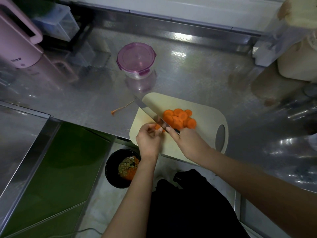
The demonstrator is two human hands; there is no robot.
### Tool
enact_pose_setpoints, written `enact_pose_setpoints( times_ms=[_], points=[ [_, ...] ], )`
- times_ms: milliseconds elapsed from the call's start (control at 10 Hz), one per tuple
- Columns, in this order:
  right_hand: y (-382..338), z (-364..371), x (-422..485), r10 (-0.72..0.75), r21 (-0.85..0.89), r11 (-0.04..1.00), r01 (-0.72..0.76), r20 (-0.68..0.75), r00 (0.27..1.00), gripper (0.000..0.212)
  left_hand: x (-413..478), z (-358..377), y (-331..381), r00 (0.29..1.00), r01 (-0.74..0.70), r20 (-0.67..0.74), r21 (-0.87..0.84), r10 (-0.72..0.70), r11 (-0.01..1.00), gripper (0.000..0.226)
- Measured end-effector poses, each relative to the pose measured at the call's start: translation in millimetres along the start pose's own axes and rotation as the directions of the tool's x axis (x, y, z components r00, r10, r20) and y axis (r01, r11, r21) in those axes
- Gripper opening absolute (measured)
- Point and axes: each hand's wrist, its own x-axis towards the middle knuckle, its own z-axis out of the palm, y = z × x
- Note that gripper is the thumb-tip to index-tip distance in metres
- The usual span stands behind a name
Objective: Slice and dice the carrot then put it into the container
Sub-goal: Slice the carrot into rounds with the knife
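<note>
Black bin [110, 170] sits on the floor below the counter edge, probably for scraps. Left hand [149, 140] pinches the carrot stub [157, 127] steady on the cutting board [202, 104]. Right hand [190, 143] wraps the knife [149, 111] handle, with the blade just beside the left fingertips. Carrot slices [180, 117] are piled right of the blade, out of the cutting lane, and the container [136, 60] waits beyond with its lid on, so I'd say dicing and transfer aren't started.

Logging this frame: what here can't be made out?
Head view only.
- The carrot piece: mostly hidden by the left hand and the knife; how much remains is unclear.
- The knife handle: almost wholly covered by the right hand.
- The container: tinted lid is on, contents unreadable.
- The bin: part covered by the left forearm; scraps blurred.
</note>
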Motion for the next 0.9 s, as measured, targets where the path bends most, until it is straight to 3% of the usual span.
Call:
enact_pose_setpoints(
  times_ms=[100,300,500,600,700,800,900],
  points=[
    [10.3,0.8,-8.3,0.04,0.188,0.982,-0.031,-0.045,0.998,0.064,-0.6,1.2,0.2,0.998,-0.066,0.021,0.056,0.065,0.996,0.016],
    [8.9,-9.0,-4.9,0.065,0.254,0.966,-0.05,-0.05,0.997,0.055,4.9,3.1,6.1,0.984,-0.173,0.068,0.163,0.164,0.971,0.015],
    [4.4,-19.0,-4.3,0.091,0.376,0.924,-0.074,-0.028,0.995,0.044,16.4,-3.0,4.3,0.984,-0.166,0.096,0.158,0.152,0.973,0.009],
    [0.5,-14.7,-2.3,0.003,0.348,0.937,0.025,-0.081,0.997,0.047,22.5,-9.3,0.5,0.989,-0.104,0.116,0.141,0.088,0.985,0.007],
    [0.0,-8.7,-0.1,0.003,0.272,0.962,0.009,-0.042,0.999,0.051,25.0,-11.8,-6.1,0.992,-0.048,0.121,0.099,0.036,0.994,0.008],
    [5.4,0.7,-1.4,0.052,0.215,0.975,-0.047,-0.017,0.999,0.04,21.7,-7.5,-8.4,0.99,-0.027,0.137,0.046,0.021,0.999,0.011],
    [11.8,2.5,-4.0,0.088,0.3,0.952,-0.053,-0.103,0.991,0.043,16.9,-3.2,-6.7,0.99,-0.041,0.133,0.032,0.037,0.999,0.015]
  ],
)
